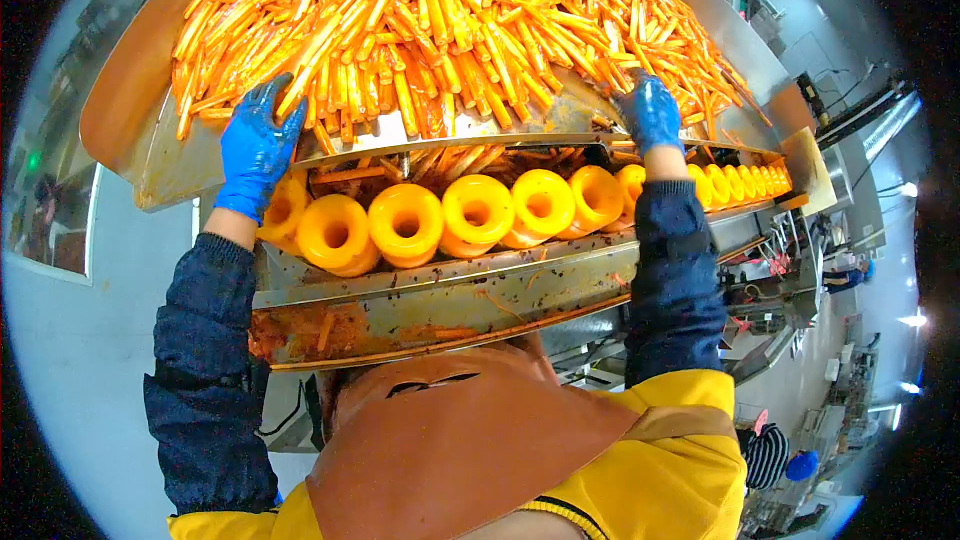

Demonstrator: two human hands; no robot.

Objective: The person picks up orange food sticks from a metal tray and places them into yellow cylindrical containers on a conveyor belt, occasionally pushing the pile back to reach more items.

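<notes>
A heap of orange-red, oily sticks (420,30) covers the metal tray (135,105) in front of me. My left hand (258,150), in a blue glove, is at the heap's near left edge. Its thumb and fingers are apart, with sticks beside and between them. Across at the near right edge, my right hand (652,112), also blue-gloved, has its fingers bent in against the sticks. Whatever lies under those fingers is hidden. Both gloves look wet with oil. Just below the hands runs a row of yellow hollow cylinders (408,228) with round openings.
Loose sticks (350,174) lie behind the cylinders. Closer to me, a stained metal trough (450,305) holds scraps. A brown apron (450,440) covers my front. At right, a person in a striped top (768,455) is among equipment, with another person (850,278) farther off.
</notes>
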